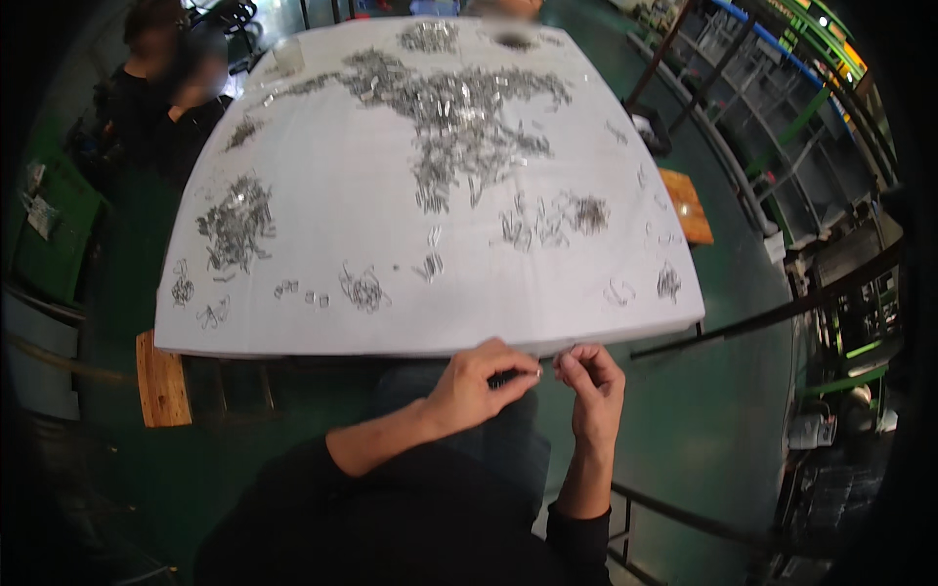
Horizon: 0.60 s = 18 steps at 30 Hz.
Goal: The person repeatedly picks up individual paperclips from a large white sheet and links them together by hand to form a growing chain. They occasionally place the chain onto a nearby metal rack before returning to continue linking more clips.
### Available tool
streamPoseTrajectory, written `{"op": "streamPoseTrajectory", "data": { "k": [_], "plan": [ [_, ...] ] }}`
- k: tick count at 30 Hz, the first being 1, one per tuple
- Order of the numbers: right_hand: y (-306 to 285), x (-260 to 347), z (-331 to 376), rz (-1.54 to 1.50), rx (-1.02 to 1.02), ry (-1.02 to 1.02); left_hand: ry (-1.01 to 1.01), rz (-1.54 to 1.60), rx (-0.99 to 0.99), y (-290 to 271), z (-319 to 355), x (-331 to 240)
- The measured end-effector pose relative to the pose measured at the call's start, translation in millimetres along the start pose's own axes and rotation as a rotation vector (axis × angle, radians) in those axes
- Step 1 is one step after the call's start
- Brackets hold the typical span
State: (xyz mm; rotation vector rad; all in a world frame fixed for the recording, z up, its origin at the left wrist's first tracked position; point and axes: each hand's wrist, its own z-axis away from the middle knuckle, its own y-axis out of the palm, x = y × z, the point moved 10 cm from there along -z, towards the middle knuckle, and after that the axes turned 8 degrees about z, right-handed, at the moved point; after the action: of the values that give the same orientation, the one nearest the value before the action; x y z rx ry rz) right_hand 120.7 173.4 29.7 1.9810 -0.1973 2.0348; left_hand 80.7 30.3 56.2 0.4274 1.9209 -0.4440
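Head view: both hands of the person are raised at the near edge of the bench (pixel 322 195), which carries a white covering. Left hand (pixel 471 383): the thumb and index finger are closed in a pinch on a small bright piece (pixel 538 372). Its exact form (too small to resolve here) cannot be told. Right hand (pixel 597 386): the thumb is pressed toward the curled fingers, with the tips just beside those of the left hand; whether it grips anything cannot be told.

Thin metal pieces are distributed across the bench surface as follows. The main heap (pixel 464 112) spreads over the far middle, with a tongue of pieces extending toward the near side. A second heap (pixel 234 225) lies at the left. A looped cluster (pixel 365 290) lies near the front edge, left of centre, with a short row of small bits (pixel 301 293) to its left. A dark cluster (pixel 589 214) lies right of centre, and a compact cluster (pixel 668 281) occupies the near right corner.

A translucent container (pixel 288 57) stands near the far left corner. One wooden seat (pixel 163 383) is positioned at the near left corner; another wooden seat (pixel 689 207) is at the right side. A co-worker (pixel 147 107) in dark clothing is at the far left side.
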Motion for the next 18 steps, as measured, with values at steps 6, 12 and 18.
{"op": "streamPoseTrajectory", "data": {
  "k": [6, 12, 18],
  "plan": [
    [10.9, 7.4, 22.2, -0.004, -0.046, -0.116, -0.005, 0.033, -0.047, -2.7, 1.9, 1.7],
    [10.1, 3.3, 23.7, 0.045, -0.137, -0.146, 0.027, 0.036, -0.054, -5.2, -1.8, -5.8],
    [7.1, 18.0, 32.5, 0.274, -0.322, -0.378, 0.066, 0.074, -0.099, -2.2, 4.4, 0.0]
  ]
}}
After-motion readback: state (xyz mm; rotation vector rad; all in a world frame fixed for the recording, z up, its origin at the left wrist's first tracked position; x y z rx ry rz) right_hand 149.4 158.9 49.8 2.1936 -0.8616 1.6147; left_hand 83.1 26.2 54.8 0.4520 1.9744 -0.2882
